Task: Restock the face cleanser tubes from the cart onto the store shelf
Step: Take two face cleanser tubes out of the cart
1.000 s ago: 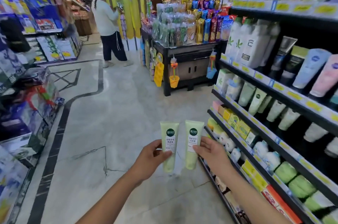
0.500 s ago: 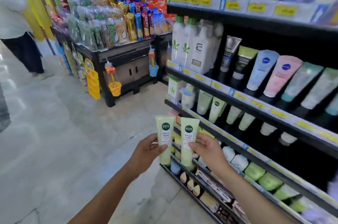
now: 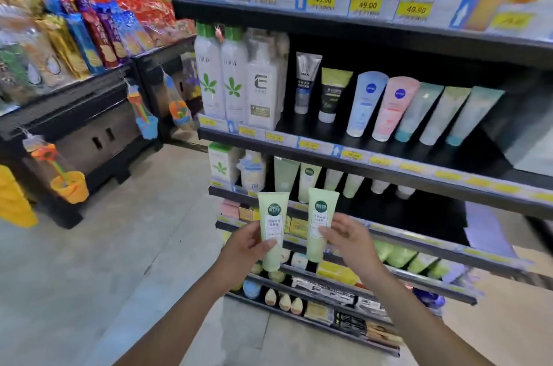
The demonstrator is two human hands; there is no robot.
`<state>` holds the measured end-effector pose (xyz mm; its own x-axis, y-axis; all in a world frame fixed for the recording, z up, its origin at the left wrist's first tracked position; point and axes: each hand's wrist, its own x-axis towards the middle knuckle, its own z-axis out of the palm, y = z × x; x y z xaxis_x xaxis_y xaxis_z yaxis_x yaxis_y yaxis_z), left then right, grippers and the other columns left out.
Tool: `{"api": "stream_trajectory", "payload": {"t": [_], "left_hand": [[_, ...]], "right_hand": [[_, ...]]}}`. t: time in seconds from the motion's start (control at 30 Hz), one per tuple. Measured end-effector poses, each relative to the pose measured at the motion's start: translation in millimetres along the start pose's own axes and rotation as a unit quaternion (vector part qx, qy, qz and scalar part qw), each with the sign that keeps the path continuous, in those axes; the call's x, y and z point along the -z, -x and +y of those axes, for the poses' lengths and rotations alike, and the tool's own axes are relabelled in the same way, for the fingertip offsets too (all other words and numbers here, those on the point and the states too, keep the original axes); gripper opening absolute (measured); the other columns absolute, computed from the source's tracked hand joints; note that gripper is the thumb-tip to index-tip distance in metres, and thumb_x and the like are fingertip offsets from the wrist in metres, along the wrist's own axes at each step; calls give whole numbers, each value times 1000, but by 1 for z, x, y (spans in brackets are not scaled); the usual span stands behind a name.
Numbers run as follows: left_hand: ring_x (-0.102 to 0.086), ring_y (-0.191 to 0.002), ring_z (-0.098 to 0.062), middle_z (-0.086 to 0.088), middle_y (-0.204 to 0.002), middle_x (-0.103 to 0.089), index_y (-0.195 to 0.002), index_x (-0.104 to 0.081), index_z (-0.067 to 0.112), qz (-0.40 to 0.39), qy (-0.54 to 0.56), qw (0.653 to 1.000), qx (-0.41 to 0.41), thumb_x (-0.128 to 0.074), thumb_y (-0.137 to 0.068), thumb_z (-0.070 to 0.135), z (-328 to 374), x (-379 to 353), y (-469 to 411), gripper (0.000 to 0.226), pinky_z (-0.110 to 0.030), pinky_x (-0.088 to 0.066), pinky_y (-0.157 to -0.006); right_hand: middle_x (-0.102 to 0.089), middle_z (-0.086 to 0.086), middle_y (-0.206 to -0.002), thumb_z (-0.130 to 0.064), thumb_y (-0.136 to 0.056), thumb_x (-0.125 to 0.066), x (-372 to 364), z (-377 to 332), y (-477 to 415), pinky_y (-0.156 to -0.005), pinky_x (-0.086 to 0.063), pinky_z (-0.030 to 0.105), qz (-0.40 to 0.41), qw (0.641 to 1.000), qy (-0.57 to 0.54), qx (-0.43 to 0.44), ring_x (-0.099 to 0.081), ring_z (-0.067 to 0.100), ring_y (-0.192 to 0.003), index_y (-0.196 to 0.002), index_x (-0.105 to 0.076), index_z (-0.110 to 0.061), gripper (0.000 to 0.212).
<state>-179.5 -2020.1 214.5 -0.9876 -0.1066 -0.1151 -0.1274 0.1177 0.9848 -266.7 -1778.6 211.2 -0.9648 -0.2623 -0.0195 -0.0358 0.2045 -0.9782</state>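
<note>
Two pale green face cleanser tubes held up in front of the store shelf, neither on it yet; left tube in left hand, right tube in right hand; each grip closed on its tube, thumb on the front of the lower body, other fingers behind; caps point down, flat crimped ends up, labels toward the camera; likely held this way so the print can be checked against the stock and so they go in cap-down like the rest.

Tubes side by side, slightly apart, not touching; just behind and above them a row of matching green tubes stands cap-down on a lower tier, with dark gaps further right; judged target is that row, so step in hand is lining up for placement.

Tier above carries Nivea tubes and tall white bottles; yellow price tags along the rims; snack display across the aisle to the left; cart not in view.

Risk, as a guess: knocking the leaning neighbours when sliding both in at once.
</note>
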Motion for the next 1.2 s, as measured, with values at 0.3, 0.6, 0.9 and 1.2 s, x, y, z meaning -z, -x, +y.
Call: {"api": "stream_trajectory", "payload": {"t": [0.3,0.6,0.9,1.2], "left_hand": [[-74,-102,-8,19,-111,-76,-121,-67,27,2,17,1000,10,-66,-99,10,-12,3,-38,28,-24,-59,-79],[-74,-101,-11,12,-113,-77,-126,-66,23,27,19,999,16,-65,-99,8,-18,-2,-53,31,-23,-58,-78],[-73,-105,-8,12,-115,-76,-128,-65,21,47,28,998,17,-66,-99,7,-22,-6,-58,33,-21,-57,-78],[-73,-106,-10,9,-116,-76,-126,-66,20,52,38,998,22,-67,-98,8,-26,-12,-63,31,-26,-58,-82]], "right_hand": [[-70,-12,-122,-20,-95,-71,32,12,-62,-93,-53,23,56,991,114,46,-63,0,-112,-127,-65,-19,32],[-66,-17,-118,-13,-99,-65,38,30,-104,-88,-46,3,33,983,160,78,-57,-20,-106,-129,-60,-23,33],[-69,-10,-115,-17,-99,-65,46,52,-138,-103,-50,34,37,980,186,56,-65,9,-112,-122,-62,-16,23],[-69,-5,-116,-18,-99,-64,45,53,-142,-98,-45,27,29,981,189,38,-62,8,-112,-122,-59,-13,23]]}}
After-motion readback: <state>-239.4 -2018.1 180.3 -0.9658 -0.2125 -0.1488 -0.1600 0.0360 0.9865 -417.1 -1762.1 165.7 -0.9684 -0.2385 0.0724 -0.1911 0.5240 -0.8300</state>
